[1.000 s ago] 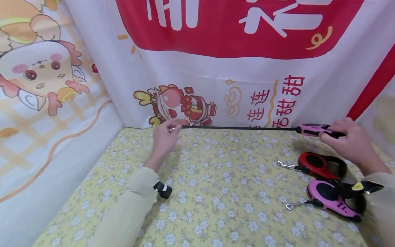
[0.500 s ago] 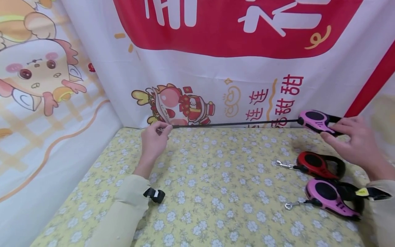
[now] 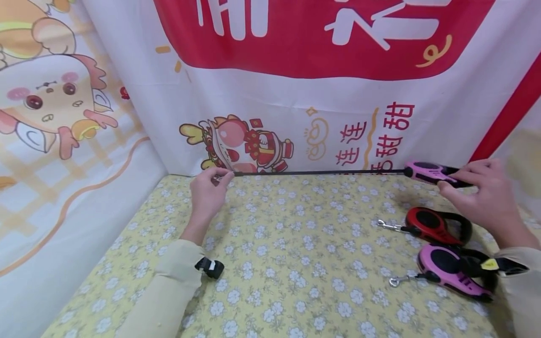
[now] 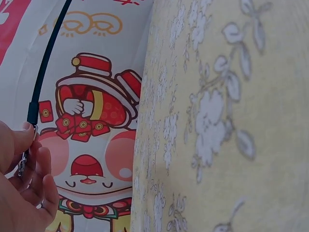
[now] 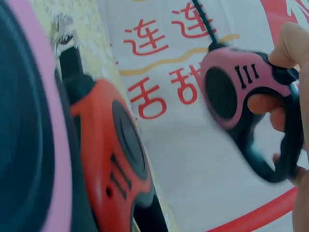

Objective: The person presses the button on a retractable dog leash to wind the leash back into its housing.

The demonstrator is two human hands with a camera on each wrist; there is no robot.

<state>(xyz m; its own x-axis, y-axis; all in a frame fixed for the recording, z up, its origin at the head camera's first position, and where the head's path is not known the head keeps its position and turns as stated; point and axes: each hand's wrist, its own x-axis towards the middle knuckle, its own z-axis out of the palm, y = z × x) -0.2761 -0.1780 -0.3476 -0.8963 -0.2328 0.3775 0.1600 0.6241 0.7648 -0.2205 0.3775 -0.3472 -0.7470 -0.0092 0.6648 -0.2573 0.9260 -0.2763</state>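
Note:
My right hand grips the black handle of a pink retractable dog leash, with the thumb near the top of its casing in the right wrist view. From its nose a black strap runs taut leftward across the back of the table. At the other end my left hand pinches the metal snap hook between thumb and fingers; part of the hook is hidden by them. Below my right hand lie a red retractable leash and a second pink leash, both with hooks pointing left.
A yellow floral cloth covers the table. Behind it hangs a white and red printed curtain, and another printed cloth hangs at the left. A black strap mount sits on my left sleeve.
My left hand has moved left, drawing the strap longer. The held leash tipped up to show its side half a second ago and is now flatter again.

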